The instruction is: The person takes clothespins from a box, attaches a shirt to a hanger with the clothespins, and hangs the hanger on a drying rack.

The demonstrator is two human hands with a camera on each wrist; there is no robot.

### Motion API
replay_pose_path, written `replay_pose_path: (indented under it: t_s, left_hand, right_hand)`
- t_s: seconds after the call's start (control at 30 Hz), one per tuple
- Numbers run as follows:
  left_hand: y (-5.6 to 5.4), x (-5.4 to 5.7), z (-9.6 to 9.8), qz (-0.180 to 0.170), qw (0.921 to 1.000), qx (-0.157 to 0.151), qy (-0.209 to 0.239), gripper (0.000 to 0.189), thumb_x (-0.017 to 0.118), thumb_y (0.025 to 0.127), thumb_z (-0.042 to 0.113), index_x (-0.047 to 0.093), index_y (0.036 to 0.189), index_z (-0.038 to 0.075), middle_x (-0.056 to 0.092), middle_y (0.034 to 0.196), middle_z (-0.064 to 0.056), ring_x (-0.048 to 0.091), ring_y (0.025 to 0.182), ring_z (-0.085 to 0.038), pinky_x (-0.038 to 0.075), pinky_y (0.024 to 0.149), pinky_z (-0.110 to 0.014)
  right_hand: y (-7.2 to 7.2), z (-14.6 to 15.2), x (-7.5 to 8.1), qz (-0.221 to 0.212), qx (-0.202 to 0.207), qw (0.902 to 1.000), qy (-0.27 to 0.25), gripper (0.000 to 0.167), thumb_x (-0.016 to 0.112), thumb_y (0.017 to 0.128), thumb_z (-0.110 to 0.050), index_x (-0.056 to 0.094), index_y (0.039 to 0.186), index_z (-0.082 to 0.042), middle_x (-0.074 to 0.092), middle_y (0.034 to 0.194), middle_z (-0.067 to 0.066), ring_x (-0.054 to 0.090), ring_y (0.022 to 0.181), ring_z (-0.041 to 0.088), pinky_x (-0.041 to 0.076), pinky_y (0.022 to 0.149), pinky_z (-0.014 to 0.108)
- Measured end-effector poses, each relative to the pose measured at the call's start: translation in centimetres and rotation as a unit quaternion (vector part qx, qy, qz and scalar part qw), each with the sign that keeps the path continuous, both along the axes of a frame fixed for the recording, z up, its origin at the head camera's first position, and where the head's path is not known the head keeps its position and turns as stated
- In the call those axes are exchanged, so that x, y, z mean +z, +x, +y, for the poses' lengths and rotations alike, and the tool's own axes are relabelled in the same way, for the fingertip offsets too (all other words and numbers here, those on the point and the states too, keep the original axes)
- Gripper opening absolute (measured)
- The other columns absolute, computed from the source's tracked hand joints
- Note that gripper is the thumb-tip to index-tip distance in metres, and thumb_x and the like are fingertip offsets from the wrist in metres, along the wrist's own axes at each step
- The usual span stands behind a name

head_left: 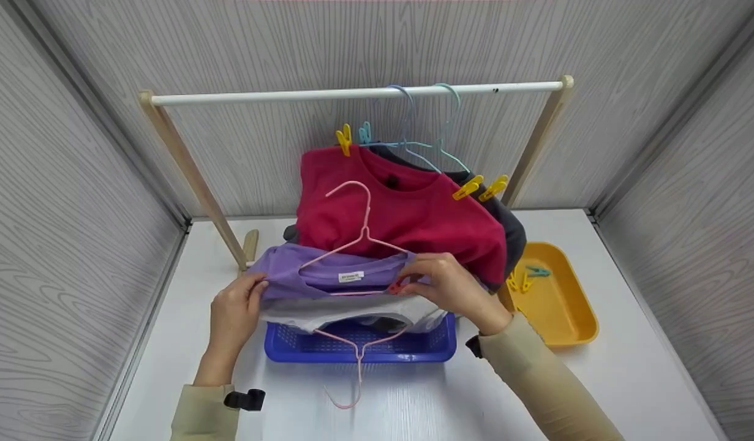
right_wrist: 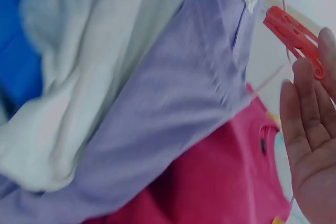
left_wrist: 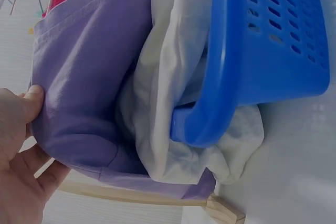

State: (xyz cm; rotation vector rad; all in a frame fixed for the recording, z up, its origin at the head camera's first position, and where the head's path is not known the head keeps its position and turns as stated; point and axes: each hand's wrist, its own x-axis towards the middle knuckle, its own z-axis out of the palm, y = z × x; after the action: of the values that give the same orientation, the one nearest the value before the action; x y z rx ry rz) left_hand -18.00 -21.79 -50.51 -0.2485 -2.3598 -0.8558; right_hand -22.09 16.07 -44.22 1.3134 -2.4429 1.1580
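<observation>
A purple shirt (head_left: 285, 278) lies over a white garment (head_left: 303, 311) on the blue basket (head_left: 358, 357). Its left shoulder is pinched between thumb and fingers of my left hand (head_left: 233, 311). My right hand (head_left: 451, 283) holds a red clothespin (right_wrist: 294, 38) by its handle end, close to the right side of the shirt's neckline. A pink hanger (head_left: 365, 228) sits in that neckline with its hook pointing up. From the white garment a second pink hanger (head_left: 359, 355) sticks out, hook toward me. In the left wrist view, purple cloth (left_wrist: 89, 72) passes between my thumb and fingers.
Behind, a red shirt (head_left: 407, 214) and a dark garment (head_left: 516, 229) hang from the rack's white rail (head_left: 278, 96) on hangers, with yellow clothespins (head_left: 468, 187) and a light-blue one (head_left: 365, 132). A yellow tray (head_left: 560, 306) at right holds several clothespins.
</observation>
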Motion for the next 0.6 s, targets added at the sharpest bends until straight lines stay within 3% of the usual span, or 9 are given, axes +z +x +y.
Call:
replay_pose_path:
  t_s: [0.27, 0.6]
  left_hand:
    - [-0.2, 1.0, 0.5, 0.033, 0.9995, -0.005, -0.001, 0.011, 0.07, 0.09, 0.004, 0.07, 0.097, -0.004, 0.071, 0.095, -0.018, 0.068, 0.091, -0.038, 0.052, 0.076, -0.051]
    - [-0.1, 0.9, 0.6, 0.051, 0.9987, -0.006, -0.007, 0.009, 0.069, 0.089, 0.001, 0.07, 0.096, -0.003, 0.071, 0.092, -0.016, 0.068, 0.088, -0.037, 0.052, 0.073, -0.051]
  right_hand:
    - [0.0, -3.9, 0.8, 0.081, 0.032, 0.9953, -0.042, 0.017, 0.082, 0.078, -0.004, 0.078, 0.094, -0.007, 0.072, 0.087, 0.001, 0.065, 0.077, 0.009, 0.053, 0.064, 0.028]
    - [0.0, -8.1, 1.3, 0.198, 0.006, 0.9776, -0.07, 0.015, 0.089, 0.071, -0.013, 0.08, 0.083, -0.013, 0.073, 0.079, -0.004, 0.064, 0.066, 0.007, 0.045, 0.059, 0.029]
